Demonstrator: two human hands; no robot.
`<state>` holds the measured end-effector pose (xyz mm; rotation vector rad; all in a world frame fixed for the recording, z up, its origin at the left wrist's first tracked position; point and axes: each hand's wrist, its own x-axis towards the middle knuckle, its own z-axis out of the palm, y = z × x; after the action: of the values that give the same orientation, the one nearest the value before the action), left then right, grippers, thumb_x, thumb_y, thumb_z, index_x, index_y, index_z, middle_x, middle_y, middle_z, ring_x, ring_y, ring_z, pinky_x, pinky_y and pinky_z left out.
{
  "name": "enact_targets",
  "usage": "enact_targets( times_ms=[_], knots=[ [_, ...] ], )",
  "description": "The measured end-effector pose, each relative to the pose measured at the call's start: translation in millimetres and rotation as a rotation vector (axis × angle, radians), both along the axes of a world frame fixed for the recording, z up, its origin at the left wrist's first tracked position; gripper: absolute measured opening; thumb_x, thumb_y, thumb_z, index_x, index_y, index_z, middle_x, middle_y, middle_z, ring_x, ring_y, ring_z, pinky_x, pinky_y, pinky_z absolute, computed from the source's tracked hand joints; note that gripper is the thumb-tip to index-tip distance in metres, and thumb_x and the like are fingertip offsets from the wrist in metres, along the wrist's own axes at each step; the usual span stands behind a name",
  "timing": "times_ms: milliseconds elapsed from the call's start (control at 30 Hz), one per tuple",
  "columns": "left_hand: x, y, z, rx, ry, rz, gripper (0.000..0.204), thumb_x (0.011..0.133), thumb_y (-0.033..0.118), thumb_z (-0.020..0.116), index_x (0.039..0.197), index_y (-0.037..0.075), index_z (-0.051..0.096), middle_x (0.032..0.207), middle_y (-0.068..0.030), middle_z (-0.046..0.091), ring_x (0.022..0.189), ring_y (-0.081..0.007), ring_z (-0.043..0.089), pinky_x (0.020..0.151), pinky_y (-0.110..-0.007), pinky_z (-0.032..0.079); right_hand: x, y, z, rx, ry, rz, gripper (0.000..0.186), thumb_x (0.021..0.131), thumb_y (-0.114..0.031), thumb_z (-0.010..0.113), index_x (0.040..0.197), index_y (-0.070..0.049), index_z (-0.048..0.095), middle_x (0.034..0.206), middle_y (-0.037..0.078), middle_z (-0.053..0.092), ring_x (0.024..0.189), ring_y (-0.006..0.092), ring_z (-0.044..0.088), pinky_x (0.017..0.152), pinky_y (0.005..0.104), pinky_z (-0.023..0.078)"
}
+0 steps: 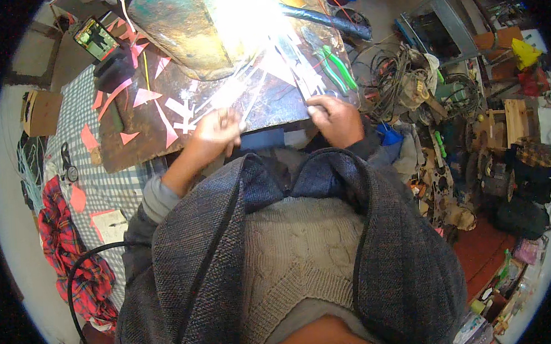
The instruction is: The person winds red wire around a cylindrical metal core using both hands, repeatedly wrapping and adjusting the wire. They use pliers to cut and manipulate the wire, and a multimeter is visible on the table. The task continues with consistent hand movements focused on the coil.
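My left hand (218, 130) is at the near edge of a worn brown board (140, 142), its fingers pinched together at the lower end of a thin pale strip (255, 99). Farther right, my right hand (336, 120) has its thumb and forefinger closed at the near end of a long narrow strip with a dark edge (300, 77). White and pink cut pieces lie between and around the hands, among them a pale triangle (281, 71). Beyond my right hand rest green-handled pliers (338, 69). Strong glare washes out the middle of the board.
A large stained curved panel (184, 27) covers the board's back. Pink scraps (147, 96) are scattered left, by a propped screen (96, 39). A checked cloth (77, 129) and red plaid cloth (67, 245) lie left. Coiled cables (395, 81) and clutter fill the right side.
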<state>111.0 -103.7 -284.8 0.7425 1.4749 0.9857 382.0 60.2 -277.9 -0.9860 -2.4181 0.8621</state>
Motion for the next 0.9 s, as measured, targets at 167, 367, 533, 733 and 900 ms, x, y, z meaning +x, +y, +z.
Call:
enact_targets(
  times_ms=[167, 367, 533, 733, 900],
  knots=[
    [12, -52, -11, -0.146, 0.216, -0.12, 0.01, 0.096, 0.009, 0.073, 0.099, 0.002, 0.066, 0.076, 0.0021, 0.062, 0.067, -0.0037, 0.054, 0.057, -0.023, 0.043, 16, 24, -2, 0.133, -0.026, -0.14, 0.028, 0.089, -0.013, 0.069, 0.117, -0.006, 0.07, 0.106, 0.018, 0.07, 0.093, 0.0353, 0.07, 0.08, 0.0423, 0.055],
    [13, -65, -5, -0.135, 0.232, -0.097, 0.011, 0.098, 0.01, 0.07, 0.102, 0.0, 0.069, 0.084, 0.0017, 0.066, 0.076, -0.0044, 0.059, 0.066, -0.022, 0.048, 6, 29, -14, 0.35, -0.025, -0.112, 0.033, 0.086, -0.017, 0.074, 0.116, -0.007, 0.07, 0.104, 0.017, 0.069, 0.091, 0.0377, 0.069, 0.076, 0.0442, 0.056],
    [11, -61, -5, -0.067, 0.105, -0.093, 0.012, 0.1, 0.006, 0.065, 0.11, 0.0, 0.067, 0.089, -0.0015, 0.069, 0.079, -0.0063, 0.061, 0.073, -0.022, 0.05, 11, 27, -14, 0.38, -0.136, -0.072, 0.029, 0.083, -0.022, 0.078, 0.106, -0.008, 0.068, 0.102, 0.017, 0.065, 0.084, 0.0398, 0.068, 0.07, 0.0492, 0.056],
    [4, -65, -13, -0.055, -0.128, -0.012, 0.023, 0.105, 0.01, 0.056, 0.125, 0.0, 0.06, 0.103, -0.0076, 0.074, 0.077, -0.0072, 0.061, 0.07, -0.022, 0.049, 13, 12, -15, 0.34, -0.115, -0.124, 0.031, 0.083, -0.024, 0.079, 0.108, -0.009, 0.067, 0.101, 0.017, 0.066, 0.087, 0.0401, 0.068, 0.072, 0.0497, 0.055],
    [-2, -52, -10, 0.123, 0.141, -0.158, 0.027, 0.108, 0.021, 0.05, 0.122, 0.0, 0.06, 0.102, -0.0095, 0.077, 0.075, -0.0089, 0.061, 0.064, -0.027, 0.05, 9, 1, -7, 0.341, -0.297, -0.127, 0.042, 0.081, -0.03, 0.081, 0.113, -0.011, 0.062, 0.106, 0.017, 0.063, 0.082, 0.0408, 0.067, 0.067, 0.051, 0.054]
  ],
)
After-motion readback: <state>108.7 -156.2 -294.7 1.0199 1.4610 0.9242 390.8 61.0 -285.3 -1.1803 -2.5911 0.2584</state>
